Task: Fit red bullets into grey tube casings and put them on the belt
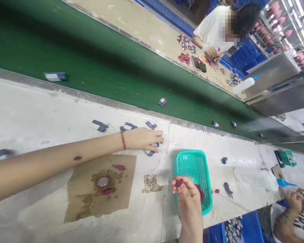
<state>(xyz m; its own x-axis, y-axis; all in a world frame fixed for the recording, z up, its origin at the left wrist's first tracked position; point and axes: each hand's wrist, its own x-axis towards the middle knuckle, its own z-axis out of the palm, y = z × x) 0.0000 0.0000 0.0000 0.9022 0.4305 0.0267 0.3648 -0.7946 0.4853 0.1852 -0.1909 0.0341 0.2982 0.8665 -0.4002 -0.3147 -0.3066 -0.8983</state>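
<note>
My left hand (145,139), with a braided cord on its wrist, reaches across the white worktable. Its fingers and thumb curl round a small dark blue-grey and white piece (150,153), partly hidden by the hand. Several similar blue-grey pieces (131,126) lie beside and beyond it. Over the near side of a green plastic basket (208,182), my right hand (188,197) pinches a small maroon piece (179,183) between thumb and fingers. More maroon pieces (200,193) sit in the basket, half covered by that hand.
Below my left forearm lies stained cardboard (126,189) with a small round dish (102,182) and two maroon pieces (120,167). A green conveyor belt (111,71) carries several pieces. Co-workers (212,33) sit across the belt and at the right. A blue bin (250,226) stands below.
</note>
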